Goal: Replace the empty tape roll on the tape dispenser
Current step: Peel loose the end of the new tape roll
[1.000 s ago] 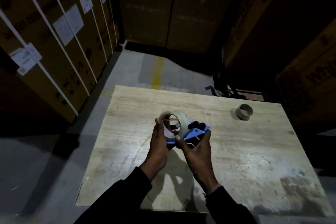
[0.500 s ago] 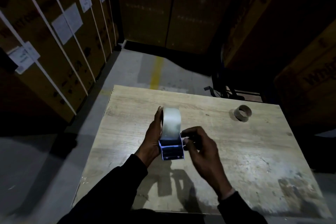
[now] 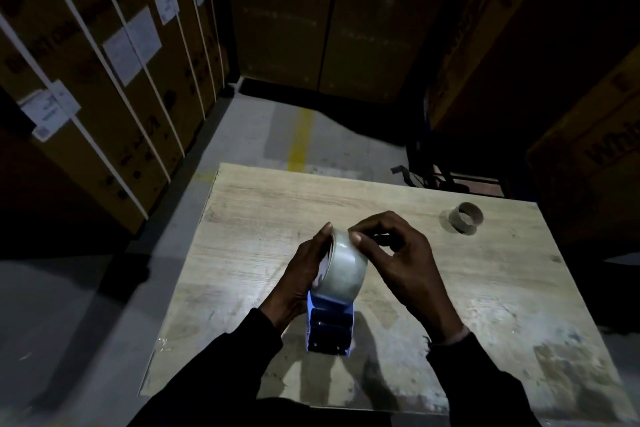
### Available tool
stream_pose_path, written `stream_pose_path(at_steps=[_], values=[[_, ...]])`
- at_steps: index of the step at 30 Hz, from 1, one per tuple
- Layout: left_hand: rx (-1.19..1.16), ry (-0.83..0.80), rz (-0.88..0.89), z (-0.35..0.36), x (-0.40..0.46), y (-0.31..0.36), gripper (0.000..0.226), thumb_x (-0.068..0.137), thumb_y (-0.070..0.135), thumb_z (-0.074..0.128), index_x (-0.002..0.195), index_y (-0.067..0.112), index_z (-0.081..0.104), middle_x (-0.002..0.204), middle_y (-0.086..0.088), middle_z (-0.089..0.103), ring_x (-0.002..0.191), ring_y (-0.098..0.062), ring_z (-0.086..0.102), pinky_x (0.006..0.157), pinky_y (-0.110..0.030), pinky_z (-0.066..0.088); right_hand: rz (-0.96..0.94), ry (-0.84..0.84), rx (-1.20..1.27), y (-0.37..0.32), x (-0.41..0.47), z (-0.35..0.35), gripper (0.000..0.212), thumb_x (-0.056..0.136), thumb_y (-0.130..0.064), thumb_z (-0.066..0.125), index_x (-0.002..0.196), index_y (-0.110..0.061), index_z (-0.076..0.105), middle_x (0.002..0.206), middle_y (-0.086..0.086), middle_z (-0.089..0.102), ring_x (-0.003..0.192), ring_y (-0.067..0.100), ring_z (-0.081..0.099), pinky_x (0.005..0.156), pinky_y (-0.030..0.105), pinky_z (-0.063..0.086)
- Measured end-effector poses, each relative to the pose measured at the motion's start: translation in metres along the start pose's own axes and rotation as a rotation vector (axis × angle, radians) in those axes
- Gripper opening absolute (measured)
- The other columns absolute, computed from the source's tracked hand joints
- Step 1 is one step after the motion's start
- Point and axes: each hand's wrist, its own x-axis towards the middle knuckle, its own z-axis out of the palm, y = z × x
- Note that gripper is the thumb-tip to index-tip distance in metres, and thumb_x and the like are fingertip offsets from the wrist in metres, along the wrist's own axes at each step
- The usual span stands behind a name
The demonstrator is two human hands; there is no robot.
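We see the new tape roll (image 3: 344, 270) already on the blue dispenser (image 3: 329, 329); our left hand (image 3: 304, 274) grips both, right hand (image 3: 391, 253) pinches at its surface, likely seeking the end. The empty core (image 3: 465, 217) sits aside on the worktop (image 3: 485, 305).

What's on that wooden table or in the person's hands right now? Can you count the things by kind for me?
Full tape roll: 1, on the dispenser
Empty cardboard core: 1, lying on the table
Blue tape dispenser: 1, held by the left hand; the right hand picks at the roll
Total: 3 things
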Motion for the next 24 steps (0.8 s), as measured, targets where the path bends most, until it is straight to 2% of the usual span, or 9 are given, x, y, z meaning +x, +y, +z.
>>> stream_pose_path(at_steps=[2,5,7,9,10,13,17,21,24], values=[[-0.003,-0.013,0.002,0.0,-0.001,0.0,0.072,0.102,0.057,0.051,0.126,-0.009,0.066,0.116,-0.028,0.071,0.106,-0.032,0.066,0.089,-0.04,0.053,0.029,0.017,0.008,0.002,0.0,-0.002,0.007,0.097,-0.017,0.079,0.09,-0.017,0.079,0.092,-0.002,0.075,0.09,0.018,0.073,0.084,0.035,0.06],[-0.041,-0.026,-0.027,-0.001,0.002,-0.004,0.068,0.101,0.054,0.05,0.12,-0.01,0.065,0.107,-0.022,0.063,0.101,-0.031,0.061,0.078,-0.035,0.053,0.093,0.022,0.048,0.005,0.001,-0.004,0.008,0.097,-0.02,0.079,0.089,-0.018,0.079,0.091,0.001,0.078,0.089,0.02,0.074,0.088,0.047,0.06],[-0.055,-0.041,-0.046,0.0,0.004,-0.007,0.08,0.093,0.062,0.055,0.12,-0.013,0.064,0.106,-0.022,0.062,0.098,-0.031,0.06,0.079,-0.037,0.05,0.117,0.028,0.086,0.009,0.001,-0.004,0.009,0.097,-0.021,0.077,0.089,-0.017,0.079,0.091,0.003,0.079,0.092,0.026,0.075,0.091,0.055,0.059],[-0.051,-0.027,-0.086,0.002,0.008,-0.01,0.086,0.085,0.075,0.059,0.117,-0.003,0.073,0.101,-0.017,0.071,0.095,-0.029,0.067,0.084,-0.04,0.05,0.126,0.05,0.115,0.013,0.002,-0.003,0.01,0.098,-0.02,0.077,0.09,-0.016,0.079,0.09,0.004,0.08,0.093,0.029,0.076,0.091,0.058,0.059],[-0.072,-0.003,-0.108,0.003,0.009,-0.01,0.079,0.084,0.079,0.057,0.111,0.008,0.08,0.1,-0.011,0.078,0.092,-0.026,0.073,0.084,-0.038,0.053,0.133,0.067,0.122,0.016,0.003,-0.002,0.01,0.098,-0.019,0.077,0.089,-0.015,0.079,0.089,0.005,0.08,0.092,0.031,0.076,0.091,0.058,0.059],[-0.246,0.003,-0.262,0.007,0.012,-0.018,0.055,0.1,0.067,0.046,0.112,0.024,0.079,0.097,-0.003,0.083,0.079,-0.018,0.08,0.068,-0.029,0.061,0.157,0.101,0.126,0.025,0.005,0.001,0.011,0.097,-0.016,0.077,0.087,-0.011,0.077,0.086,0.008,0.078,0.089,0.034,0.073,0.088,0.055,0.059],[-0.376,0.071,-0.343,0.009,0.011,-0.032,0.055,0.106,0.055,0.044,0.134,0.014,0.067,0.095,-0.009,0.082,0.084,-0.025,0.075,0.07,-0.034,0.057,0.191,0.076,0.096,0.033,0.003,0.004,0.012,0.097,-0.015,0.078,0.086,-0.009,0.077,0.086,0.006,0.078,0.088,0.029,0.073,0.082,0.038,0.058],[-0.348,0.073,-0.392,0.004,0.01,-0.042,0.046,0.109,0.049,0.043,0.109,0.012,0.071,0.079,-0.011,0.083,0.084,-0.028,0.071,0.07,-0.036,0.054,0.312,0.025,0.192,0.041,0.003,0.002,0.012,0.096,-0.011,0.076,0.085,-0.007,0.079,0.087,0.011,0.08,0.083,0.024,0.073,0.081,0.037,0.057],[-0.296,0.09,-0.422,0.001,0.012,-0.045,0.045,0.107,0.05,0.046,0.112,0.014,0.072,0.085,-0.011,0.083,0.087,-0.028,0.072,0.07,-0.034,0.056,0.356,-0.022,0.274,0.044,0.004,-0.004,0.013,0.096,-0.001,0.069,0.088,-0.001,0.08,0.089,0.015,0.081,0.082,0.017,0.073,0.076,0.027,0.057]])
